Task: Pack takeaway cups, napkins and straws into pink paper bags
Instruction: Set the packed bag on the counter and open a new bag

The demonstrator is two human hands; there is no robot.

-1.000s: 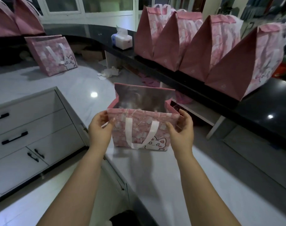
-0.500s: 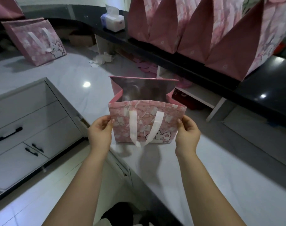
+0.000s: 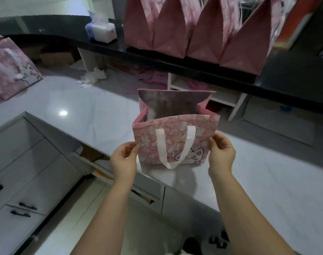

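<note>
**Open bag stands on the bench between both hands**

At the far left a flat bag (image 3: 13, 70) with a cat print leans at the back of the pale bench (image 3: 267, 181). Below and in front of it are grey drawers (image 3: 28, 172) with dark pulls. Further right, a tissue box (image 3: 101, 31) sits on the dark bench (image 3: 295, 70) behind, and paper scraps (image 3: 92, 78) lie on the pale bench below it.

The left hand (image 3: 124, 161) comes up from below. Its thumb and fingertips close on the left side edge of the bag (image 3: 175, 142), about halfway up. The bag stands upright on the pale bench near its front edge, directly between the two hands. Its mouth is open and the grey lining shows inside, with the back panel rising higher than the front. A white handle (image 3: 175, 148) hangs in a loop down the front panel, which faces the camera. A cat face is printed just to the right of the loop.

The right hand (image 3: 221, 153) mirrors the left. Its fingers are curled and its fingertips grip the bag's right side edge at much the same height. Both forearms reach in from the bottom of the view.

Above and to the right, a row of bags (image 3: 171, 34) with folded tops stands side by side on the dark bench, well apart from the hands
</note>
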